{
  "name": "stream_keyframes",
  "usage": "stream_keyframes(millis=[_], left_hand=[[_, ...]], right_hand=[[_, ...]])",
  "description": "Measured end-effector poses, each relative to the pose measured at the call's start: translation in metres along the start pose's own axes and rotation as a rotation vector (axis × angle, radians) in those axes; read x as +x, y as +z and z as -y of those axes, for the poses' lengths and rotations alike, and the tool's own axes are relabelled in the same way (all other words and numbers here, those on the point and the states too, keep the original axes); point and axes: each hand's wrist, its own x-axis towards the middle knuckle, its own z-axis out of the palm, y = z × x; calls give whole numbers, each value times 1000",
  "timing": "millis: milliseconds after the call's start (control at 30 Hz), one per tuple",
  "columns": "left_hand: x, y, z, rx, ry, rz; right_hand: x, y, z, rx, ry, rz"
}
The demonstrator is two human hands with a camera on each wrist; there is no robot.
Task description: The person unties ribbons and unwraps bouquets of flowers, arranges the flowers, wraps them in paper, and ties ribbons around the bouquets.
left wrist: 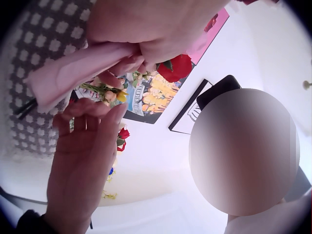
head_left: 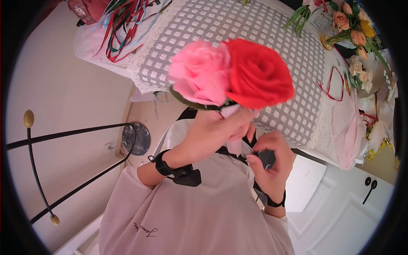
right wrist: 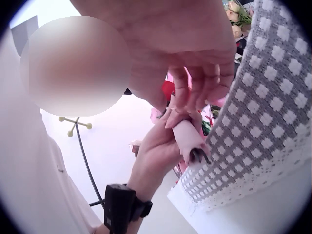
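Note:
My left hand (head_left: 208,134) grips a small bouquet by its stems, just under the blooms. A pink flower (head_left: 199,72) and a red rose (head_left: 261,74) sit side by side on top, with a dark green leaf (head_left: 191,100) below the pink one. Pale pink wrapping (left wrist: 73,70) is rolled around the stems, and dark stem ends (left wrist: 25,108) poke out at the bottom. My right hand (head_left: 274,163) is close beside the wrapped stems, fingers loosely bent, thumb apart, nothing between them. From the right wrist view, the wrapping (right wrist: 187,139) comes out below the left hand's fingers.
A table with a grey and white checked cloth (head_left: 170,34) lies ahead. Ribbons (head_left: 123,29) heap at its far left. Peach roses (head_left: 342,21), a red ribbon loop (head_left: 331,87) and pink paper (head_left: 348,123) are at the right. A black metal rack (head_left: 72,136) stands on my left.

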Motion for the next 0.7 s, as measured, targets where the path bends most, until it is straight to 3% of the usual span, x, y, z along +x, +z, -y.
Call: stream_keyframes(millis=[67,133,200,233,267,300,333,400,433,500,600,633,700], left_hand=[[-5,-2,0,85,-23,56],[-12,3,-5,113,-309,133],[-15,7,-4,131,-270,160],[-16,13,-2,147,-161,119],[-15,18,-5,162,-52,77],[-17,13,-18,193,-234,132],[-16,13,-24,193,-232,127],[-15,14,-30,171,-416,89],[-14,13,-23,171,-416,91],[-11,7,2,152,-78,155],[-4,3,12,160,18,266],[-4,3,11,160,18,267],[-5,0,9,93,-177,326]], right_hand=[[9,-3,7,80,162,62],[7,2,4,37,201,141],[-3,11,-7,221,194,377],[-12,20,-9,397,345,372],[-16,25,-10,399,342,377],[-18,31,-9,519,417,395],[-18,34,-9,638,494,410],[-20,36,-12,663,504,476],[-21,37,-13,687,515,537],[-25,38,-14,740,538,526],[-23,39,-9,797,538,508],[-22,39,-7,802,515,498],[-26,39,-11,900,554,533]])
